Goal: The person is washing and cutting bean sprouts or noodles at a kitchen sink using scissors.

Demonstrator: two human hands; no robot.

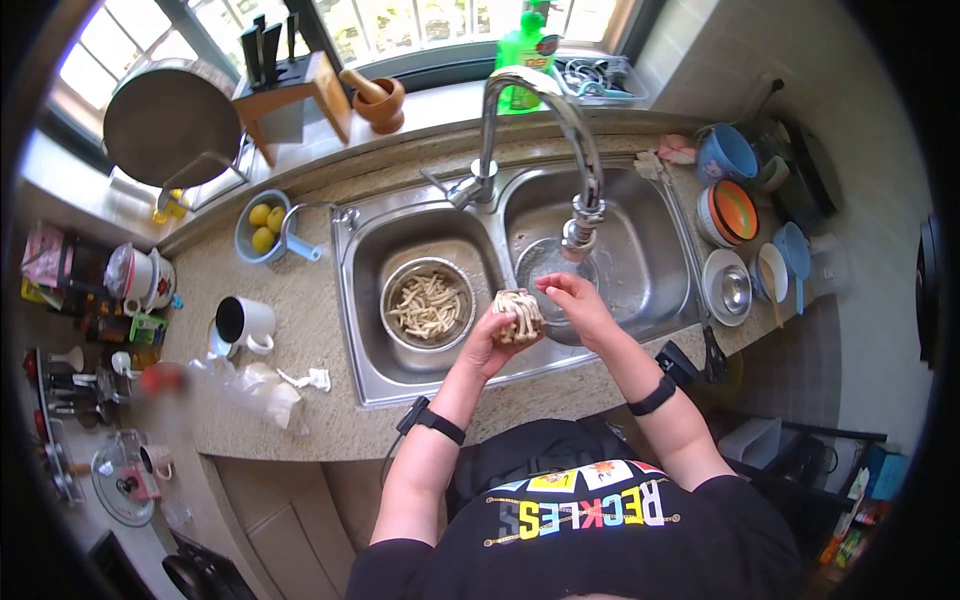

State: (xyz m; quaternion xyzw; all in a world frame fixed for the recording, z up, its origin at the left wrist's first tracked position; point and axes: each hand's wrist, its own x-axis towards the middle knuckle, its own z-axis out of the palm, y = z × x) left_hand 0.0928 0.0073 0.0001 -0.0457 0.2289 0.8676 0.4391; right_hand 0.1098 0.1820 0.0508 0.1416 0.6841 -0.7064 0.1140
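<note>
My left hand [486,347] is wrapped around a clump of beech mushrooms [517,314], held over the divider and front edge of the double sink. Close on its right, my right hand [580,305] has its thumb and fingertips together in a pinch; whatever is between them is too small to make out. A metal bowl [386,318] in the left basin holds many loose mushroom pieces [428,303]. Beneath my right hand, a round bowl [530,262] stands in the right basin, partly hidden by that hand and the tap.
The chrome tap [590,140] arches over the right basin [640,230]. Stacked bowls [735,212] and a white plate [722,290] line the right counter. On the left are a blue bowl of yellow fruit [262,228], a mug [246,322] and a plastic bag [262,390].
</note>
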